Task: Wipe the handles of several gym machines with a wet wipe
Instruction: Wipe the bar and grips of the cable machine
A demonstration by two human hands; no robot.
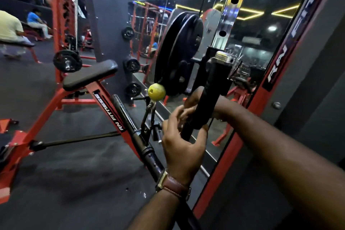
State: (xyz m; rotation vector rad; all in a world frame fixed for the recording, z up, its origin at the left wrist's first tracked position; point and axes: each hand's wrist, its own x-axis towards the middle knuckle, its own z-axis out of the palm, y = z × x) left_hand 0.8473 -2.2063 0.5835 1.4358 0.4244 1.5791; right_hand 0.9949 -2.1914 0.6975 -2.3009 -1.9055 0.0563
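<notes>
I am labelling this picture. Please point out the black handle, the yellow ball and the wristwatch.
black handle (pixel 214 87), head view, middle of grip.
yellow ball (pixel 156 91), head view, its centre.
wristwatch (pixel 174 186), head view, brown strap.

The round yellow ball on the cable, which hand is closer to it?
Left. The left hand sits just below and right of the round yellow ball; the right hand lies further right, behind the black rubber handle.

The handle (pixel 214 89) stood upright in front of the mirror (pixel 261 33), with the weight plate (pixel 177 52) just to its left. The left hand (pixel 183 142) sat at its lower end, the right hand (pixel 194 99) behind it. A padded bench (pixel 89 74) lay further left, two seated people (pixel 11 30) well beyond.
</notes>
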